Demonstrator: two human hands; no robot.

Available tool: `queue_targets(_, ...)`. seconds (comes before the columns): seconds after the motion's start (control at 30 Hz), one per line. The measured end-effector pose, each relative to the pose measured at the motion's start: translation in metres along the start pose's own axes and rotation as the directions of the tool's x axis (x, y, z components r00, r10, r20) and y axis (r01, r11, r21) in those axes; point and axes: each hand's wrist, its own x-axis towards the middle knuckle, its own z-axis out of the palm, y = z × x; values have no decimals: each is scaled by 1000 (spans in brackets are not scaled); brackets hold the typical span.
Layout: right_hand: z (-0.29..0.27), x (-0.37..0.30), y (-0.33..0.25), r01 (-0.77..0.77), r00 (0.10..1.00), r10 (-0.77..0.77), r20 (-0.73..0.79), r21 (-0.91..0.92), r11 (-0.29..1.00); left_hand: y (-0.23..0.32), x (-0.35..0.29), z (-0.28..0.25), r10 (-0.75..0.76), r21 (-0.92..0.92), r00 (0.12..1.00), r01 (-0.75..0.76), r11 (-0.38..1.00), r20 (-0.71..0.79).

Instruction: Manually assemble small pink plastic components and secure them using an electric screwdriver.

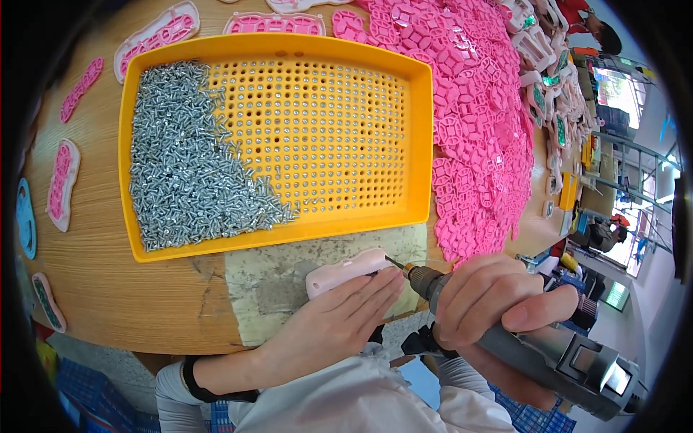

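My right hand (498, 310) is wrapped round a grey electric screwdriver (534, 357). Its thin bit points left and meets the right end of a pale pink plastic casing (346, 271). Fingers together, my left hand (346, 310) lies over the casing's near side and holds it down on a worn, yellowish mat (263, 274). The palm and fingers hide part of the casing, and the exact spot under the bit is too small to tell. Just beyond stands a yellow tray (281, 237) with a perforated plate, many holes filled with screws; loose silver screws (191, 159) heap on its left.
Bright pink plastic parts (480, 137) pile up right of the tray, with pale casings (538, 47) heaped behind. More casings (63, 184) and a blue piece (26, 216) lie along the wooden table's (144, 307) left side. Another person (603, 32) is at the far right.
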Motion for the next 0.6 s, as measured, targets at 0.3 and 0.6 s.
queue_targets(0.3, -4, 9, 10, -46, 978, -8, 208, 254, 966, 1, 0, 1, 22, 37, 998, -25, 999, 66)
queue_targets(0.6, -13, 29, 6, -21, 964, -54, 260, 278, 960, 0, -1, -2, 23, 69, 996, -29, 997, 86)
